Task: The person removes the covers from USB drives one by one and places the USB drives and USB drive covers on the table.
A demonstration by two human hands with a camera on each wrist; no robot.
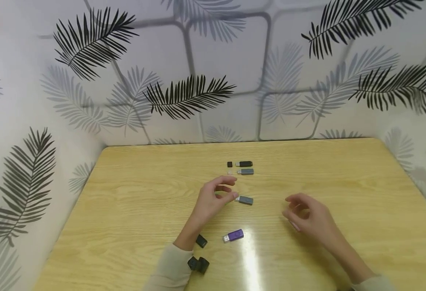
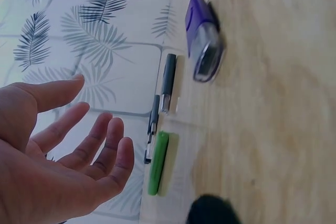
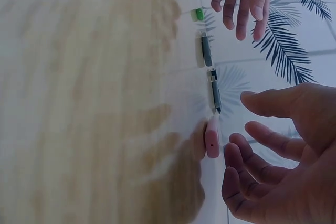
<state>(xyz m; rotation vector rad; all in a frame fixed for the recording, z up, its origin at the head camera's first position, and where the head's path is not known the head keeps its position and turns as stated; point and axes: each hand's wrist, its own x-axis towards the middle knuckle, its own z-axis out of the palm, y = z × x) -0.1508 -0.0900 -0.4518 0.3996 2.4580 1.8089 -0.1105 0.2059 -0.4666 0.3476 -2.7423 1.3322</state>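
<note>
One left hand (image 1: 210, 198): we see it above the wooden table (image 1: 132, 214), fingers loosely bent, grasping nothing.
Green stick (image 2: 158, 163): lies near the left fingertips in the left wrist view.
Black cap (image 1: 229, 164): sits toward the far edge, just left of its row's stick.
Clear cap (image 1: 229, 172): lies just nearer us than the black cap.
Purple stick (image 1: 236, 235): rests closest to us, metal plug pointing left.
Near grey stick (image 1: 246, 200): lies by the left thumb tip; we cannot tell whether they touch.
Far grey stick (image 1: 247, 171): lies beside the clear cap.
Black stick (image 1: 246, 163): lies beside the black cap, plug bare.
Pink stick (image 3: 212, 140): lies just beside the right thumb in the head view.
Right hand (image 1: 312, 218): we see it released, fingers curved loosely.
</note>
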